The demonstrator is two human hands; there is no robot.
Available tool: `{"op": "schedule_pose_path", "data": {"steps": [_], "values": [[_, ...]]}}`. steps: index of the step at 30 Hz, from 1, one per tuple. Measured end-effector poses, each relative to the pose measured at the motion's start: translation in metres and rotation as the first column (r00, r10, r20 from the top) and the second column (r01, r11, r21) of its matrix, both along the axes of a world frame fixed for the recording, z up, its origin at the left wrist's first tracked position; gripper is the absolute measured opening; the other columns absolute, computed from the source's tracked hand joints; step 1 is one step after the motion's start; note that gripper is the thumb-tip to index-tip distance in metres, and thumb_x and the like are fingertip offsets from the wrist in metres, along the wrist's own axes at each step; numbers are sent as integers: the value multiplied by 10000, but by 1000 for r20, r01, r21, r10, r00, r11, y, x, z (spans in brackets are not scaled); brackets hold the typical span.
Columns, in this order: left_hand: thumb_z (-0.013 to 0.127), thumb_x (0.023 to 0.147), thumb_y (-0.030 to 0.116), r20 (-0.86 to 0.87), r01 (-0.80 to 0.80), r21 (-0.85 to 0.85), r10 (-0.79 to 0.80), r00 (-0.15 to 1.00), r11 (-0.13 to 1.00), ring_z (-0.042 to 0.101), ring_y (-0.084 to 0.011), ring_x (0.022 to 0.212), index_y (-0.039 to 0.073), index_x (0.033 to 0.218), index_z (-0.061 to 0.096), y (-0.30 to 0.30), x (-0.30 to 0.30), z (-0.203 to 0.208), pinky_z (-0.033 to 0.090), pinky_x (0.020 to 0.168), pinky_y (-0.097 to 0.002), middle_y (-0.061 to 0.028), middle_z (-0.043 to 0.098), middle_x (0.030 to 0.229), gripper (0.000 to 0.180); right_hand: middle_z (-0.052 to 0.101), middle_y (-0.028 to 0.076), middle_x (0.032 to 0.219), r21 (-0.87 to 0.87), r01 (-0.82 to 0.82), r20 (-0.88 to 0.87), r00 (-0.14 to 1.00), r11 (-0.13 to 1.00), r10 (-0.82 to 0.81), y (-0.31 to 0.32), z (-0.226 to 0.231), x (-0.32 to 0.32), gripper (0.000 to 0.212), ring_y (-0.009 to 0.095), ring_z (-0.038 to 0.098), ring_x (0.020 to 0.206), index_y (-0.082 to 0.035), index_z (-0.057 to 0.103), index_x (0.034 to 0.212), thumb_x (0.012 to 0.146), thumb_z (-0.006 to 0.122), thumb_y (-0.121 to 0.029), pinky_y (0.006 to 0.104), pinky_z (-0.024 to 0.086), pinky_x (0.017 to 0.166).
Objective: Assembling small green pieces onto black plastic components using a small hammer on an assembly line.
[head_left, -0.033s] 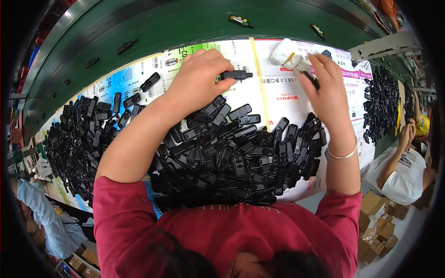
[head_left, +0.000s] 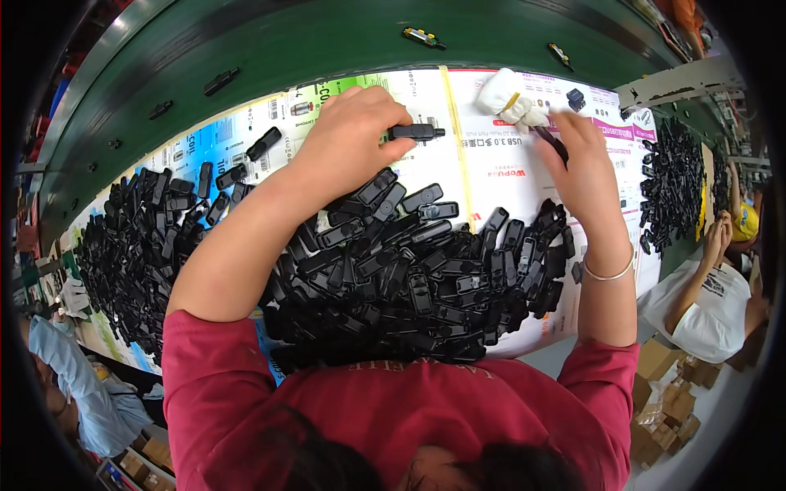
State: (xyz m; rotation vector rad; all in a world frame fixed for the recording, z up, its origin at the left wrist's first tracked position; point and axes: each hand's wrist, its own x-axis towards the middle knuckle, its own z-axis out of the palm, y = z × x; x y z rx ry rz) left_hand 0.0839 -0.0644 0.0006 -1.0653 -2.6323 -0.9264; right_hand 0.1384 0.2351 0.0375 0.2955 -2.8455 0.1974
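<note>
Fingers of your left hand [head_left: 348, 139] pinch one small black oblong plastic casing [head_left: 416, 132], holding it level just above the printed paper sheets [head_left: 483, 176] that cover the table [head_left: 246, 49]; the grip is closed tight on its near end, and the far end sticks out to the right. Your right hand [head_left: 585, 176] is curled around a thin dark stick-like tool [head_left: 550, 141], its grip shut on the shaft, and the tool's far end is wrapped in a wad of white cloth bound with a yellow band [head_left: 508, 96]. The casing and the tool are near each other but apart. Below both hands lies a big heap of matching black plastic casings [head_left: 417, 278], reaching from your left forearm to your right wrist, where you wear a thin silver bangle [head_left: 607, 274]. A second heap of the same black parts [head_left: 139, 245] sits further left, and a third [head_left: 670, 184] lies to the right, beside another person in a white shirt [head_left: 704, 307].
</note>
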Motion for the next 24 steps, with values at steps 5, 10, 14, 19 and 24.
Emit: {"op": "schedule_pose_path", "data": {"steps": [5, 10, 14, 19, 24], "values": [[775, 742, 185, 115, 12, -30, -8, 993, 999, 586, -308, 898, 39, 917, 677, 0, -4, 7, 467, 793, -392, -101, 621, 891, 248, 662, 123, 1004, -180, -75, 107, 990, 981, 95, 13, -1, 9, 326, 299, 642, 824, -46, 646, 1168, 845, 669, -84, 341, 528, 751], [781, 733, 180, 83, -14, -30, 16, 996, 999, 592, -305, 895, 39, 922, 682, -2, -1, 4, 470, 791, -391, -100, 627, 895, 256, 642, 69, 869, -317, -325, -224, 939, 891, 263, -23, 17, 9, 395, 243, 616, 703, -161, 676, 1173, 813, 651, 1, 335, 516, 633], [784, 723, 159, 75, 15, -10, -14, 997, 1000, 596, -305, 890, 44, 921, 685, 1, -2, 4, 472, 791, -391, -97, 631, 886, 250, 650, 70, 889, -90, -450, -88, 892, 888, 443, -14, -1, 10, 537, 223, 625, 726, -176, 686, 1180, 695, 662, 54, 320, 509, 610], [785, 719, 144, 56, 11, -5, -11, 998, 1000, 597, -306, 889, 45, 908, 679, -1, -2, 2, 473, 788, -391, -94, 633, 879, 239, 644, 69, 878, -180, -415, -173, 906, 892, 387, -24, 3, 13, 489, 232, 628, 758, -195, 684, 1187, 761, 621, 37, 325, 515, 636], [764, 741, 158, -65, 13, -72, -18, 998, 997, 585, -312, 901, 67, 938, 665, -11, -4, 5, 464, 821, -400, -99, 628, 899, 239, 649, 70, 891, -308, -183, 78, 973, 934, 216, -3, -7, 5, 441, 250, 616, 783, -180, 654, 1234, 824, 646, -19, 334, 513, 703]]}}
